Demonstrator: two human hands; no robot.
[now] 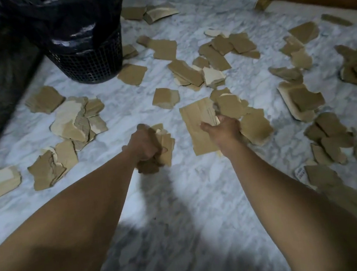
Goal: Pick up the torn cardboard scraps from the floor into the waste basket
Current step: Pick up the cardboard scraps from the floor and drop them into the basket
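Head view of scrap collection on a marble floor (177, 203). The left hand (145, 147), at centre frame, is clenched around a bundle of torn scraps (165, 146) that juts out past the fingers on its right side and below the fist. Just right of centre, the right hand (223, 130) is closed on the edge of a large flat cardboard piece (196, 122), with further scraps bunched behind the palm. The waste basket (90, 63), black mesh lined with a dark bag (57, 17), stands at upper left, well apart from both hands. Loose scraps remain across most of the floor: a pile (77, 122) at left centre, a cluster (225, 48) at upper centre, and more along the right edge below a wooden furniture leg (263, 3). Judged risks: the overfilled left bundle may shed its outer pieces during the carry, since they sit only partly inside the grip; the large piece, pinched at one edge, may droop or slip free; and the sagging bag may narrow the basket's mouth, so pieces could fall outside it.
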